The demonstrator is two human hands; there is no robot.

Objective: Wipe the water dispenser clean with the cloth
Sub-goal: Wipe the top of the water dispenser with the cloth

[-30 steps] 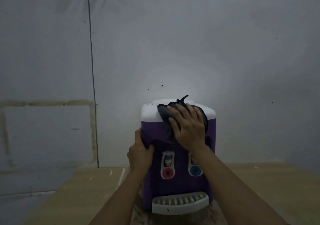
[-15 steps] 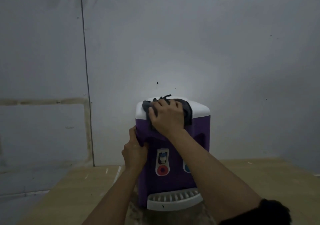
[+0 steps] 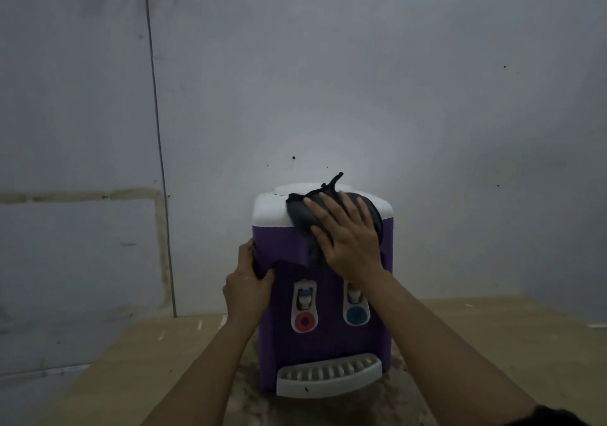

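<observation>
A purple water dispenser [image 3: 328, 343] with a white top [image 3: 271, 210], a red tap and a blue tap stands on a wooden table. A dark grey cloth [image 3: 300, 212] lies over the top's front right edge. My right hand [image 3: 348, 235] presses flat on the cloth with fingers spread. My left hand [image 3: 248, 286] grips the dispenser's upper left front corner. A white drip tray [image 3: 328, 374] juts out at the bottom.
The wooden table [image 3: 492, 343] meets a grey wall [image 3: 361, 80] just behind the dispenser. A thin cable [image 3: 157, 130] runs down the wall on the left. The table's left edge drops off near the bottom left.
My right hand with the cloth slid left across the top, then back to the right and down over the front edge. My left hand kept its hold.
</observation>
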